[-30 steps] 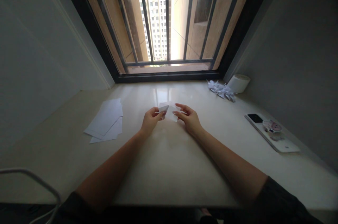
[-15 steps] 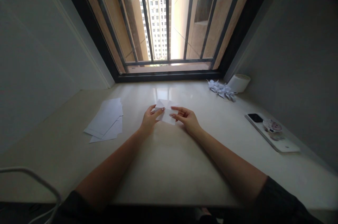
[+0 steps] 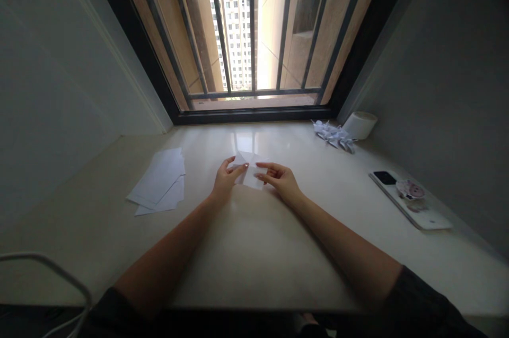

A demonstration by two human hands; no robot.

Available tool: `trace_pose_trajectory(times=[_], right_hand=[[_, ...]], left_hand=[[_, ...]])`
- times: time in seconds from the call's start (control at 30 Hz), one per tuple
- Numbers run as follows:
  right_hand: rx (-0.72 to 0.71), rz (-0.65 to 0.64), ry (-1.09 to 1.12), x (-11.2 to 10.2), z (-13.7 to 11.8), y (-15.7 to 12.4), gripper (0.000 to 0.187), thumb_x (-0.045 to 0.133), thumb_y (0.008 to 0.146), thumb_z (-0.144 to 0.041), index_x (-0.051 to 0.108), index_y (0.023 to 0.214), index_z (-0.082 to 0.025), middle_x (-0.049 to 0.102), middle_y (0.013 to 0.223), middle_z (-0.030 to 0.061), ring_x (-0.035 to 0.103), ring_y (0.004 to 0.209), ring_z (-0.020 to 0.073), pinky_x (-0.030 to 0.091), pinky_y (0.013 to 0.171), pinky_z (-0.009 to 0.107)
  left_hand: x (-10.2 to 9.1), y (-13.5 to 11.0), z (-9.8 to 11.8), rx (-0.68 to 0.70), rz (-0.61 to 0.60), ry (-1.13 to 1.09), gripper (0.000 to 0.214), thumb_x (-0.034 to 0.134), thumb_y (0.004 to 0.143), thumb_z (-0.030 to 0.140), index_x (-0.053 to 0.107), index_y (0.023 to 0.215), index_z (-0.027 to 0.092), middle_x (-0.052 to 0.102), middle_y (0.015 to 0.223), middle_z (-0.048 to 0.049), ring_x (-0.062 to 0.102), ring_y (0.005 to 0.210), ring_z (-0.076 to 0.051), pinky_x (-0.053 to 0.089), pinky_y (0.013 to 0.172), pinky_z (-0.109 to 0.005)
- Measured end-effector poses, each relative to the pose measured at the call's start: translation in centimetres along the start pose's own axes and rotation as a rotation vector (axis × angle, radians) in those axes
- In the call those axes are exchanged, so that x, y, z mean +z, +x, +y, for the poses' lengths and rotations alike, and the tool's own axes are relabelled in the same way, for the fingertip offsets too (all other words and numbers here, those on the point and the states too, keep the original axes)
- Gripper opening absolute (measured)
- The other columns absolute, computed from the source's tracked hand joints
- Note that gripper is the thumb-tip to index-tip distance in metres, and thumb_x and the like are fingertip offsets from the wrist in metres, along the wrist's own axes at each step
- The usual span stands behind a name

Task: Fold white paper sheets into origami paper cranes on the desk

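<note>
From here I see a pale counter (image 3: 238, 253) with loose sheets (image 3: 159, 179) on its left. Over its middle, the left hand (image 3: 226, 180) and right hand (image 3: 286, 181) pinch 1 creased white paper (image 3: 252, 179) between them, from opposite sides.

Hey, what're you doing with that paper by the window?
A person in dark sleeves is handling a small, creased white sheet of paper over a pale, glossy counter. The left hand holds its left side and the right hand its right. Loose, flat white paper sheets lie to the left. To the right are a pile of folded-looking white paper pieces, a white cylindrical roll and a white rectangular phone.
</note>
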State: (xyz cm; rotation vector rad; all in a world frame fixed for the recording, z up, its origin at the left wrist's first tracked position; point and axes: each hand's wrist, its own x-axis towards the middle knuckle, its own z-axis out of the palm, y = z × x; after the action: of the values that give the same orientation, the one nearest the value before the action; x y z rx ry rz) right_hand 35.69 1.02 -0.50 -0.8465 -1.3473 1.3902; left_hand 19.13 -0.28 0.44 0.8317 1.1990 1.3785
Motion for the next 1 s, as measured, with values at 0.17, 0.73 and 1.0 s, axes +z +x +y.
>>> trace_pose_trajectory(times=[0.17, 0.73, 1.0], right_hand=[[-0.006, 0.0, 0.007, 0.01, 0.03, -0.02, 0.045, 0.078, 0.058, -0.038, 0.069, 0.097, -0.017, 0.04, 0.049, -0.0088, 0.039, 0.048, 0.0066, 0.044, 0.055, 0.026], [-0.039, 0.11, 0.032, -0.33, 0.53, 0.32, 0.048, 0.078, 0.058, -0.036, 0.067, 0.101, -0.017, 0.038, 0.053, -0.0087, 0.037, 0.05, 0.0067, 0.044, 0.056, 0.026], [-0.026, 0.038, -0.021, -0.05, 0.29, -0.01, 0.047, 0.077, 0.059, -0.038, 0.068, 0.1, -0.018, 0.039, 0.051, -0.0087, 0.039, 0.049, 0.0071, 0.045, 0.055, 0.026]], left_hand=[[-0.24, 0.0, -0.12, 0.113, -0.041, 0.079, 0.086, 0.074, 0.065, 0.037, 0.03, 0.136, 0.02, 0.069, 0.082, -0.0041, 0.063, 0.063, -0.014, 0.05, 0.061, -0.025], [-0.55, -0.08, -0.17, 0.265, -0.107, 0.34, 0.043, 0.067, 0.07, 0.04, 0.066, 0.107, 0.018, 0.071, 0.087, -0.0061, 0.062, 0.068, -0.015, 0.047, 0.057, -0.023], [-0.13, 0.0, 0.06, 0.132, -0.076, 0.125, 0.058, 0.075, 0.062, 0.041, 0.062, 0.112, 0.015, 0.07, 0.086, -0.0071, 0.063, 0.069, -0.015, 0.048, 0.064, -0.025]])
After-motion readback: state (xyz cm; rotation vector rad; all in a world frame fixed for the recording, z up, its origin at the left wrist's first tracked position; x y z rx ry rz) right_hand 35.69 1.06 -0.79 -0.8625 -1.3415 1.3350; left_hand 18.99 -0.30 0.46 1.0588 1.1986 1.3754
